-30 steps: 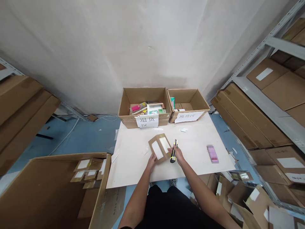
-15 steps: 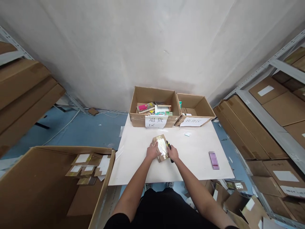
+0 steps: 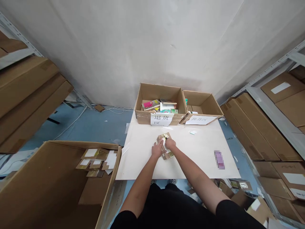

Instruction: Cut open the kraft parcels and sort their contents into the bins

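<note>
A small taped cardboard box (image 3: 168, 154) with a white label lies at a slant on the white table (image 3: 140, 159). My left hand (image 3: 157, 149) grips its left side, fingers over the top face. Over the upper part of the box is my right hand (image 3: 170, 144), closed around a black and yellow box cutter (image 3: 166, 138). Only the front end of the cutter shows; my fist hides the rest, and I cannot make out the blade.
Two open cartons with paper signs, a larger one (image 3: 143, 118) and a smaller one (image 3: 202, 114), stand at the table's back edge. A purple blurred item (image 3: 219, 160) lies at right. A large carton (image 3: 64, 144) with several small boxes stands left. Shelving (image 3: 267, 108) flanks the right.
My right hand has moved from the box's right side onto its top with the box cutter. My left hand still holds the box. The view has shifted slightly.
</note>
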A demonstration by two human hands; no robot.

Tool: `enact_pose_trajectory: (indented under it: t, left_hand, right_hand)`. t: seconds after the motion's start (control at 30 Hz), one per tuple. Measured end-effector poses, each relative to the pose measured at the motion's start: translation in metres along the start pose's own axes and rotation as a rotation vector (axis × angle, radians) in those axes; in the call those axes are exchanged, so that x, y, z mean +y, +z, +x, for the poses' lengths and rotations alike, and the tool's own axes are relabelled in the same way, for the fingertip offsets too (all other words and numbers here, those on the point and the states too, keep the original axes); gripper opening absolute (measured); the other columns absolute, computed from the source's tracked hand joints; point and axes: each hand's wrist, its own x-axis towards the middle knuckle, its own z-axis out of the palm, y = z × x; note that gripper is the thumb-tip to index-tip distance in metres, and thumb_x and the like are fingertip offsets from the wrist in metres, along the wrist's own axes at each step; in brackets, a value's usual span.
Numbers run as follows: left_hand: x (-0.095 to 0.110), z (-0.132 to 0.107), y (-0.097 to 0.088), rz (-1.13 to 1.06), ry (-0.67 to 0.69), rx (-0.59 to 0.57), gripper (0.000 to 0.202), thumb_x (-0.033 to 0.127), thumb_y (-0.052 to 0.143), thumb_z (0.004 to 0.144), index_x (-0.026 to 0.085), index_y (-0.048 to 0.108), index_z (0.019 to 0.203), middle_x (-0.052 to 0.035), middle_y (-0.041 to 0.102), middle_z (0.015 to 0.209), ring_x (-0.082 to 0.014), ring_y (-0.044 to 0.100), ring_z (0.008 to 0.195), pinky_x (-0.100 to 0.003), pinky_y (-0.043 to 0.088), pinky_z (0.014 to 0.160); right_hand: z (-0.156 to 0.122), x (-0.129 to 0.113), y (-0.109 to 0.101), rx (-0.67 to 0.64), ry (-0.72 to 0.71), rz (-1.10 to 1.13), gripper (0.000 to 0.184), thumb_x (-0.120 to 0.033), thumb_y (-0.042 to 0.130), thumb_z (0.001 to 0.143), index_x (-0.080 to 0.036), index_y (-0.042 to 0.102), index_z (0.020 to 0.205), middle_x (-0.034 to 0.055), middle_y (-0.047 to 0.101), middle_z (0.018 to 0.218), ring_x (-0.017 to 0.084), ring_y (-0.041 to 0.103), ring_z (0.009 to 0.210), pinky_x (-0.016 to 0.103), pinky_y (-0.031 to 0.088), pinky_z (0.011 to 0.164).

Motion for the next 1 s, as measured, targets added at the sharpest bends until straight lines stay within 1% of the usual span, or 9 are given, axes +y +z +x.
enact_pose_trajectory:
  t: [0.1,0.2,0.37,0.53,0.6,0.73,0.87,0.93,1.0]
  left_hand:
    - [0.000,-0.003,-0.003,0.022,0.006,0.019,0.095,0.061,0.066,0.088,0.045,0.013,0.166,0.0067,0.005,0.178,-0.0418,0.033,0.149,-0.049,0.047,0.106]
    - [0.000,-0.004,-0.005,0.058,0.008,0.038,0.093,0.061,0.065,0.089,0.045,0.017,0.166,0.0059,0.009,0.178,-0.0419,0.036,0.146,-0.049,0.047,0.105]
    - [0.004,-0.003,-0.006,0.109,-0.011,0.083,0.094,0.063,0.068,0.086,0.039,0.023,0.166,0.0020,0.014,0.177,-0.0397,0.044,0.137,-0.046,0.051,0.099]
    - [0.009,0.000,-0.009,0.128,-0.011,0.066,0.095,0.059,0.071,0.085,0.041,0.024,0.165,0.0024,0.016,0.177,-0.0381,0.046,0.134,-0.043,0.053,0.097]
    - [0.010,0.001,-0.009,0.143,0.008,0.066,0.092,0.058,0.069,0.087,0.043,0.022,0.165,0.0024,0.016,0.177,-0.0375,0.047,0.134,-0.044,0.052,0.098]
    - [0.022,-0.005,0.004,0.174,0.023,0.096,0.083,0.057,0.061,0.094,0.038,0.025,0.166,-0.0050,0.014,0.177,-0.0360,0.048,0.135,-0.045,0.051,0.101]
    - [0.043,-0.026,0.034,0.184,-0.045,0.139,0.080,0.059,0.050,0.099,0.024,0.026,0.167,-0.0193,0.019,0.174,-0.0390,0.047,0.139,-0.049,0.047,0.104]
    - [0.051,-0.037,0.045,0.202,-0.088,0.132,0.077,0.058,0.044,0.100,0.020,0.028,0.166,-0.0230,0.028,0.170,-0.0419,0.043,0.143,-0.052,0.045,0.106]
    - [0.054,-0.045,0.046,0.234,-0.104,0.104,0.074,0.055,0.046,0.100,0.018,0.036,0.163,-0.0245,0.043,0.161,-0.0433,0.043,0.143,-0.054,0.044,0.107]
  right_hand:
    - [-0.007,0.007,-0.002,-0.047,0.018,-0.018,0.046,-0.036,0.078,0.087,-0.017,0.065,0.127,0.0197,0.073,0.125,0.032,0.071,0.118,0.034,0.056,0.089]
    - [-0.022,0.020,0.001,-0.105,0.033,-0.019,0.042,-0.028,0.084,0.079,-0.016,0.070,0.117,0.0188,0.076,0.114,0.033,0.076,0.104,0.035,0.059,0.080]
    - [-0.068,0.062,0.022,-0.225,0.034,0.007,0.024,-0.026,0.072,0.089,-0.016,0.072,0.110,0.0165,0.078,0.098,0.029,0.078,0.069,0.036,0.060,0.059]
    - [-0.102,0.098,0.031,-0.234,0.037,0.004,0.013,-0.022,0.062,0.093,-0.015,0.071,0.100,0.0183,0.077,0.101,0.028,0.077,0.066,0.037,0.059,0.062]
    - [-0.107,0.108,0.030,-0.160,0.045,0.044,0.018,-0.028,0.056,0.099,-0.015,0.069,0.103,0.0186,0.077,0.104,0.029,0.078,0.073,0.038,0.058,0.068]
    - [-0.102,0.114,0.034,0.171,0.092,0.137,0.039,-0.050,0.041,0.107,-0.018,0.057,0.122,0.0184,0.076,0.108,0.032,0.075,0.102,0.038,0.053,0.082]
    - [-0.072,0.107,0.038,0.187,0.186,0.252,0.044,-0.058,0.049,0.103,-0.019,0.049,0.123,0.0174,0.074,0.115,0.031,0.073,0.108,0.034,0.050,0.081]
    - [-0.053,0.107,0.032,0.217,0.209,0.287,0.042,-0.057,0.056,0.100,-0.021,0.047,0.121,0.0158,0.073,0.117,0.029,0.072,0.109,0.032,0.049,0.079]
    - [-0.038,0.111,0.021,0.232,0.177,0.314,0.044,-0.056,0.063,0.096,-0.023,0.046,0.119,0.0135,0.073,0.115,0.028,0.071,0.107,0.031,0.048,0.077]
